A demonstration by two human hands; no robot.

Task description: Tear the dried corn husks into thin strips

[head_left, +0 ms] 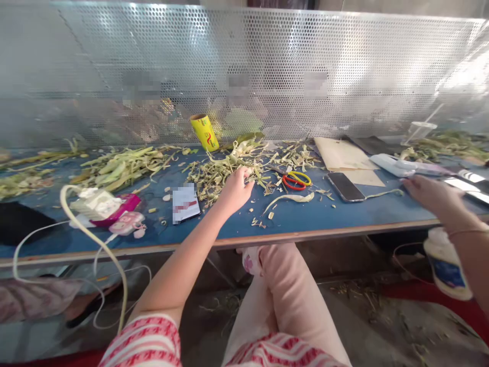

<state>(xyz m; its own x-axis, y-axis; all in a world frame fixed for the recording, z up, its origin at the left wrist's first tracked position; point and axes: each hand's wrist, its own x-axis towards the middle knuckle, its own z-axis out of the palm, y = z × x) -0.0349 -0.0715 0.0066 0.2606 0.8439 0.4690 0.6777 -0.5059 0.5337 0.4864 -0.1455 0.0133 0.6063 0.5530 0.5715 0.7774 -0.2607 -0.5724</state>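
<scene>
My left hand [239, 184] is at the near edge of a heap of pale green dried leaf scraps [214, 171]. Its fingers are curled toward the thumb; what is between them is too small to name. Out to the right, my right hand [430, 193] is palm down low over the table, fingers pointing left, close to one end of a thin pale strip [385, 193]. Its fingertips are blurred and partly hidden. Between the hands lie scissors with red and yellow handles [297, 180], a curled leaf strip [292, 199] and a dark phone [346, 187].
A blue table [229, 229] ends at a perforated metal screen [344, 76]. A yellow tube [205, 132] leans there. Left are another phone [185, 203], leaf strips [118, 168] and a cabled power strip [101, 206]. Right are brown sheets [342, 153], a plastic cup [419, 131] and a white jar [446, 265].
</scene>
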